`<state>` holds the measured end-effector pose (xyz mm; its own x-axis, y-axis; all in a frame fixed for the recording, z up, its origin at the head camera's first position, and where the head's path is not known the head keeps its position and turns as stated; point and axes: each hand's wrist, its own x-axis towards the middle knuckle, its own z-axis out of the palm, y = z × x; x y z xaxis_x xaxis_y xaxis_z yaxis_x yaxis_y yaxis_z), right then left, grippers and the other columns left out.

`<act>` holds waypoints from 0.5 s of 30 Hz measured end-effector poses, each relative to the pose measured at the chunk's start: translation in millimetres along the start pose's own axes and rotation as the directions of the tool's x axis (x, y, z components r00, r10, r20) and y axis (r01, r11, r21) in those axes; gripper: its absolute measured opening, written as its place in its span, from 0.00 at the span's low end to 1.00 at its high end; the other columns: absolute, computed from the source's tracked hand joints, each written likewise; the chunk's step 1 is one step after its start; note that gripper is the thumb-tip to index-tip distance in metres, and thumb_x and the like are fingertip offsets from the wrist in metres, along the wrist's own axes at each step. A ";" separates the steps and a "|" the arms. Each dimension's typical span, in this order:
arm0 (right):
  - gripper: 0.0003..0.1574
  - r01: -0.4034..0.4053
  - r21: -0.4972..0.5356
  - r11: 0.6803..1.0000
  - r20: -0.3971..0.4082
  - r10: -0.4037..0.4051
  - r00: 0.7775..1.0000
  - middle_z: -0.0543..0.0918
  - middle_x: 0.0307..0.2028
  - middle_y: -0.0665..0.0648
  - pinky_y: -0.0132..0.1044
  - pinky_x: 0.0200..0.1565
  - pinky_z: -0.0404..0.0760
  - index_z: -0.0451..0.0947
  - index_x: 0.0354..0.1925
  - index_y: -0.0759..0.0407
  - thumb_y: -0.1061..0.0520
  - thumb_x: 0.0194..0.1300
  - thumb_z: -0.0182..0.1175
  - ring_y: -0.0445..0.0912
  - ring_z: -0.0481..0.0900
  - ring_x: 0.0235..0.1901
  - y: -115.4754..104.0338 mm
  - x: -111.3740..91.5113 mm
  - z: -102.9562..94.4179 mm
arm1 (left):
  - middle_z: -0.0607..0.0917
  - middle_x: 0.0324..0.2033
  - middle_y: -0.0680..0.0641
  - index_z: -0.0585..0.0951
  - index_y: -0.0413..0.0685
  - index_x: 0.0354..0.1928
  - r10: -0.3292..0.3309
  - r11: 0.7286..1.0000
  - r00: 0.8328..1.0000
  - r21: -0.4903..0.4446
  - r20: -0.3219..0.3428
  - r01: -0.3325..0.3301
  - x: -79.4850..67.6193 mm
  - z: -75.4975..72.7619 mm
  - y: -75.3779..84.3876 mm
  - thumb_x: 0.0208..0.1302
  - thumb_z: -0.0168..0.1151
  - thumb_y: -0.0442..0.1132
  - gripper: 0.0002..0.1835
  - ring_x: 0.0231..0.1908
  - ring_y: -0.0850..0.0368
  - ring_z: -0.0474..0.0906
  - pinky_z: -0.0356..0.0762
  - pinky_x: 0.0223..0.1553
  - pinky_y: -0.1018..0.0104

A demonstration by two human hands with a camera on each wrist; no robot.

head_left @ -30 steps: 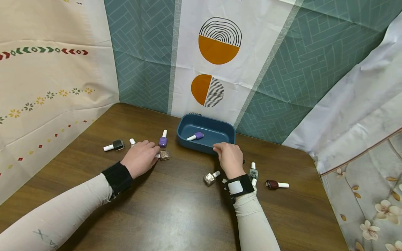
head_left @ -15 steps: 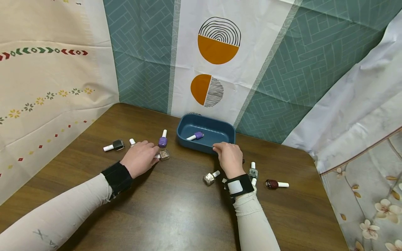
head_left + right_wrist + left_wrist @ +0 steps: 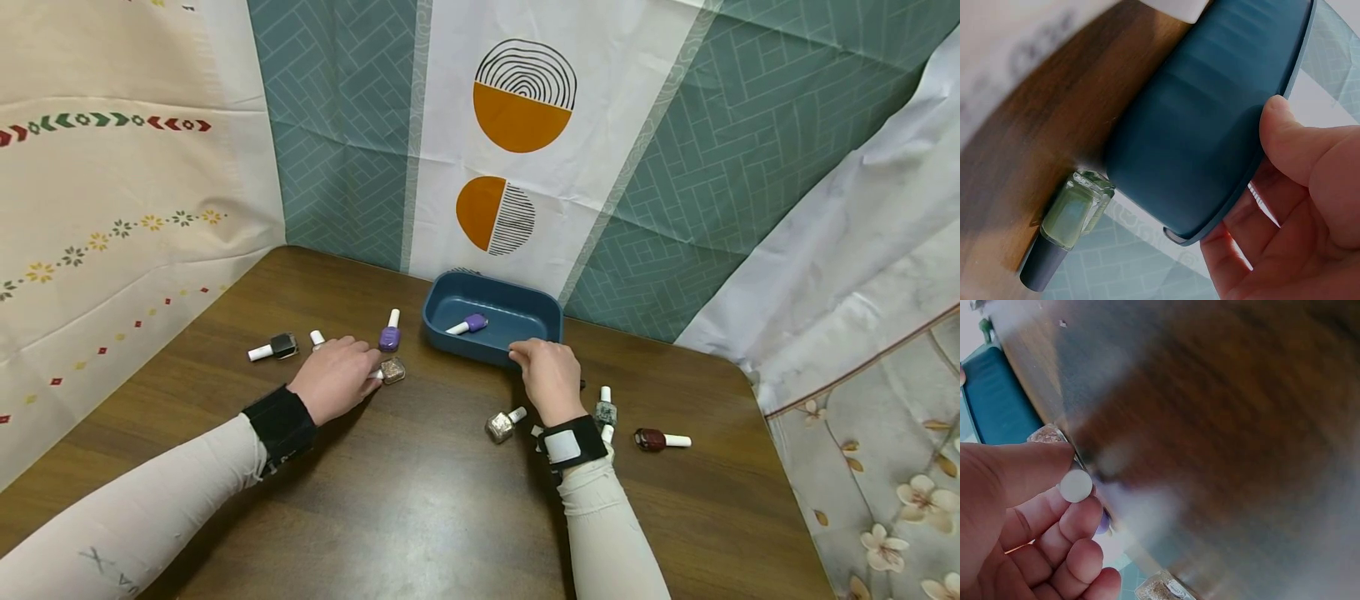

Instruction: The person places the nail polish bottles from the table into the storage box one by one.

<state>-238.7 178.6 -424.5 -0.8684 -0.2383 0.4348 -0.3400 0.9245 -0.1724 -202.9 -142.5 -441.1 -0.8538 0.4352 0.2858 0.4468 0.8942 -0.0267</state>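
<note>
My left hand (image 3: 335, 379) pinches the white cap of a gold-glitter nail polish bottle (image 3: 393, 370) on the wooden table. The left wrist view shows that cap (image 3: 1076, 485) end-on between thumb and fingers. At the back of the table sits a blue bin (image 3: 468, 347), with a purple nail polish bottle (image 3: 474, 322) lying inside. My right hand (image 3: 551, 379) holds the bin's near right rim, its thumb (image 3: 1279, 115) on one side and fingers on the other. Beside the bin, in the right wrist view, lies a green polish bottle (image 3: 1067, 217) with a dark cap.
Left of the bin lie another purple bottle (image 3: 389, 337) and a black bottle (image 3: 283, 345); a white cap (image 3: 317, 338) shows behind my left hand. Near my right wrist are a silvery glitter bottle (image 3: 499, 427), a grey-green speckled one (image 3: 606, 413) and a dark red one (image 3: 649, 439).
The glitter bottle under my left hand has turned very slightly. Otherwise both hands, the bin and the other bottles stay where they were.
</note>
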 end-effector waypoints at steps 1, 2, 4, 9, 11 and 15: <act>0.09 0.000 -0.001 1.000 -0.001 0.000 1.000 0.88 0.33 0.48 0.46 0.46 0.78 0.86 0.39 0.45 0.51 0.61 0.62 0.48 0.84 0.34 0.1 -0.1 -0.1 | 0.78 0.22 0.52 0.80 0.47 0.30 0.001 1.000 1.000 0.000 0.002 -0.001 0.1 -0.1 0.0 0.52 0.70 0.47 0.12 0.26 0.54 0.72 0.69 0.29 0.58; 0.09 -0.001 -0.001 1.000 -0.001 0.001 1.000 0.88 0.34 0.48 0.46 0.46 0.78 0.86 0.40 0.45 0.51 0.61 0.62 0.48 0.84 0.35 0.0 -0.2 -0.3 | 0.78 0.22 0.51 0.80 0.47 0.30 0.000 1.000 1.000 0.000 0.003 0.000 0.2 -0.2 0.0 0.52 0.69 0.47 0.12 0.26 0.54 0.72 0.69 0.29 0.59; 0.09 -0.002 0.000 1.000 -0.002 0.002 1.000 0.87 0.34 0.48 0.46 0.46 0.77 0.85 0.40 0.45 0.51 0.61 0.62 0.48 0.84 0.35 0.2 -0.7 -0.4 | 0.78 0.22 0.51 0.80 0.47 0.29 0.002 1.000 1.000 -0.001 0.001 -0.002 0.2 -0.3 0.1 0.52 0.69 0.47 0.12 0.27 0.54 0.71 0.69 0.30 0.59; 0.10 -0.005 -0.003 1.000 0.011 0.005 1.000 0.87 0.35 0.48 0.46 0.46 0.77 0.85 0.41 0.44 0.50 0.62 0.61 0.48 0.84 0.37 0.2 -0.7 -0.6 | 0.76 0.21 0.52 0.79 0.48 0.28 0.007 1.000 1.000 -0.005 -0.023 -0.007 -0.2 -1.1 1.2 0.52 0.69 0.46 0.11 0.25 0.54 0.70 0.67 0.28 0.60; 0.10 -0.006 -0.005 1.000 0.015 0.006 1.000 0.87 0.35 0.47 0.46 0.46 0.77 0.85 0.41 0.44 0.50 0.62 0.61 0.48 0.84 0.37 0.0 -0.4 -1.0 | 0.76 0.21 0.52 0.79 0.48 0.28 0.007 1.000 1.000 -0.005 -0.029 -0.007 0.0 -2.2 1.9 0.53 0.68 0.46 0.11 0.25 0.55 0.69 0.66 0.28 0.61; 0.10 -0.005 0.003 1.000 0.016 0.005 1.000 0.87 0.35 0.48 0.46 0.46 0.78 0.85 0.41 0.45 0.51 0.62 0.61 0.48 0.84 0.37 -0.1 0.3 -1.3 | 0.76 0.21 0.52 0.78 0.48 0.28 0.007 1.000 1.000 -0.006 -0.030 -0.007 1.2 -5.8 3.6 0.54 0.68 0.46 0.11 0.25 0.55 0.68 0.66 0.28 0.61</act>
<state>-238.4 178.8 -423.2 -0.8756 -0.2386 0.4201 -0.3369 0.9247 -0.1770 -200.9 -139.4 -435.3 -0.8422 0.4383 0.3140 0.4547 0.8903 -0.0230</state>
